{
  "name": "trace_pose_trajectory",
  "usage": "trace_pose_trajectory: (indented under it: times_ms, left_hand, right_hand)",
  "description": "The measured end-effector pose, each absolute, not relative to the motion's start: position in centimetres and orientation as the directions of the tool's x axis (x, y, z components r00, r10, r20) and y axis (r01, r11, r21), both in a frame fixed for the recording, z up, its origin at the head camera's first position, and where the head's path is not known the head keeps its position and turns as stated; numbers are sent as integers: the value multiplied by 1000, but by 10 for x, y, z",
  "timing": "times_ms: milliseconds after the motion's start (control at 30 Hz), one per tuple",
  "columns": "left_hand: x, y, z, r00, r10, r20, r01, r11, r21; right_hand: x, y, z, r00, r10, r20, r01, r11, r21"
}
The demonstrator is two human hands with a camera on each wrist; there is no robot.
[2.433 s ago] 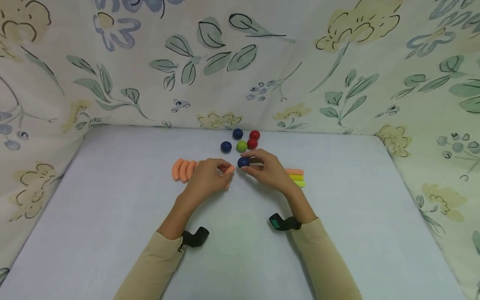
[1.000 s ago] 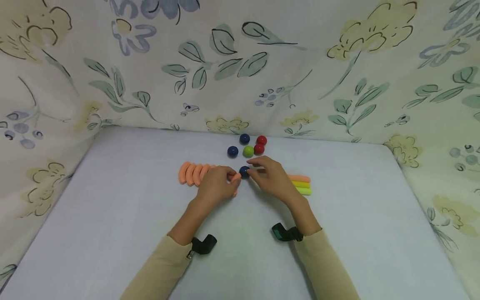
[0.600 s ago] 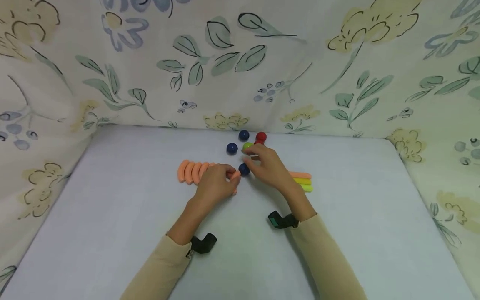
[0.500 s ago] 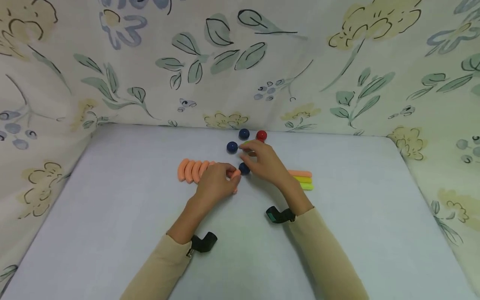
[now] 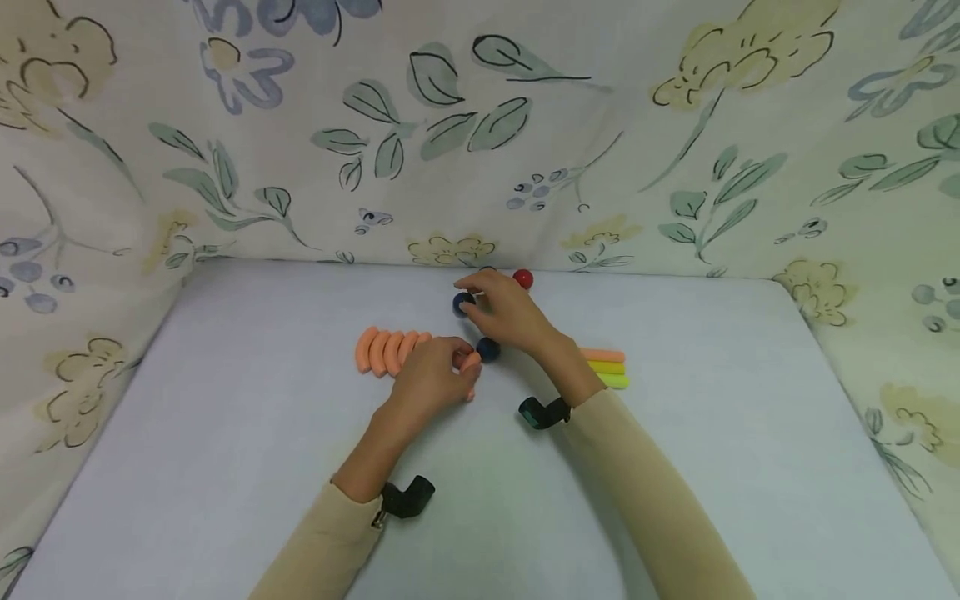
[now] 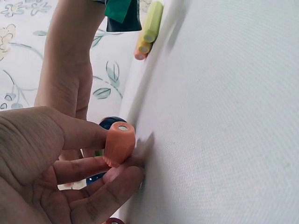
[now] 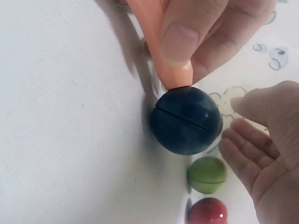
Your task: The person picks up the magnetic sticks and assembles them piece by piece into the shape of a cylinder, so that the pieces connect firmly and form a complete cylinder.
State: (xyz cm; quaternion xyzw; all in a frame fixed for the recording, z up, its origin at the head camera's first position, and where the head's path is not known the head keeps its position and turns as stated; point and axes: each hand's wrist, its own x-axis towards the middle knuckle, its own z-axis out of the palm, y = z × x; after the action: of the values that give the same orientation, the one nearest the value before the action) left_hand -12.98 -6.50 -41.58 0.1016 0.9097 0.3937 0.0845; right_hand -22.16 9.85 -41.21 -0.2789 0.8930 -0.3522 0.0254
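Observation:
In the head view my left hand pinches an orange curved stick between thumb and fingers. The stick's end meets a dark blue ball, which has a groove round it in the right wrist view. My right hand reaches over to a second dark blue ball, thumb tip in front of it and fingers just beyond. The right fingers are parted from the thumb in the right wrist view. A green ball and a red ball lie past the grooved ball; the right hand hides the green one in the head view.
Several orange curved sticks lie in a row left of my left hand. Straight sticks in orange, yellow and lime lie under the right forearm's far side. Another red ball sits near the floral cloth at the back.
My right hand set the dark blue ball against the stick's end, let go, and moved left and back to another blue ball. My left hand kept its hold on the orange stick.

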Motion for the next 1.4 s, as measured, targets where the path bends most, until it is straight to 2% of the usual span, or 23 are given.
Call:
trace_pose_trajectory:
  times_ms: [200,400,833,1067,1267,1400]
  left_hand:
    - [-129,-66,-414,-963,259,-74,123,667,735]
    - [-128,-65,-415,-962,255,-95,99,653,751]
    - [-127,-63,-416,-967,228,-113,67,656,751]
    - [-126,-63,-413,-964,249,-89,95,639,763]
    - [-126,-63,-414,-966,241,-92,98,672,734]
    - [-126,-63,-415,-969,225,-106,80,687,722]
  right_hand:
    - [-224,89,-408,-842,-538,52,-482,704,-522]
    - [-226,84,-405,-818,-575,-18,-505,734,-455]
    - [-223,79,-400,-820,-569,-64,-523,789,-323]
    - [-204,85,-389,-825,-559,86,-547,750,-373]
    - [-182,99,-386,-830,-511,225,-542,640,-545]
    - [-169,109,-394,-847,-466,257,-519,617,-592]
